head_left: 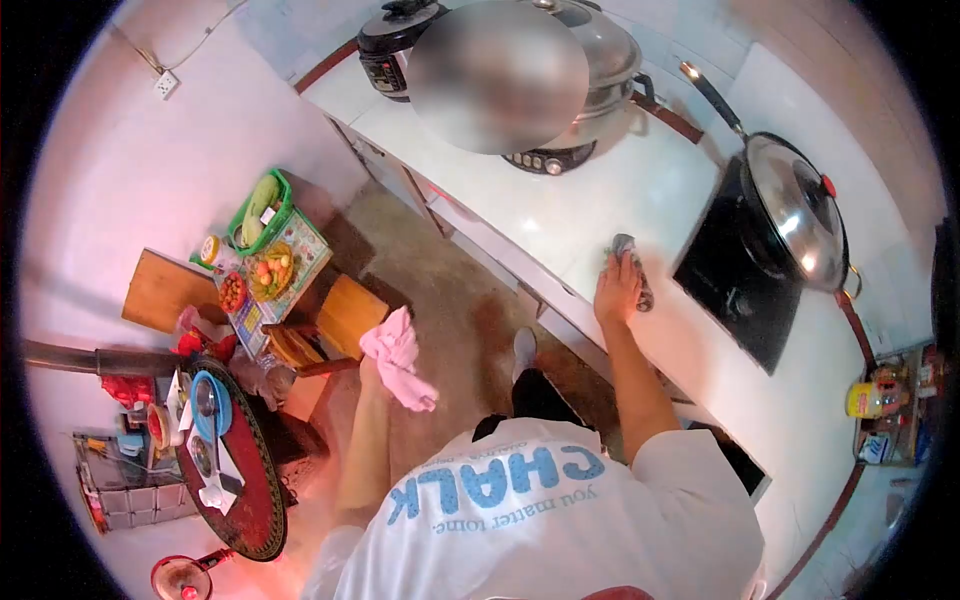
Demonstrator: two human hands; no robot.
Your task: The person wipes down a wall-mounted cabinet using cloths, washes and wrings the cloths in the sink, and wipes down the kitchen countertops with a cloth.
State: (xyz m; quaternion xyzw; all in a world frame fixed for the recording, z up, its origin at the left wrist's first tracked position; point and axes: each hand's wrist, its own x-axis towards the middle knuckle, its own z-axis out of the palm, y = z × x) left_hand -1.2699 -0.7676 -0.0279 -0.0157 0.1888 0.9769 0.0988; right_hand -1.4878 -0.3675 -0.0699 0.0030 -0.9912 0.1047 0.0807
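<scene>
A bunched pink cloth (398, 360) hangs over the floor at the left, with my left hand (371, 376) closed on its near end. The cloth covers most of those fingers. On the white countertop (560, 215), my right hand (617, 290) presses down on a dark grey patterned rag (645, 290). Parts of this rag stick out past the fingertips and along the hand's right side. Just right of that hand lies a black cooktop (735, 290), bearing a wok with a domed metal lid (795, 205).
Farther along the counter stand a dark electric cooker (390, 50) and a steel steamer pot (610, 60). Spice jars (875, 400) sit at the right. Leftward are a wooden chair (350, 315), a green basket (285, 205) and a round red table (265, 510) holding dishes.
</scene>
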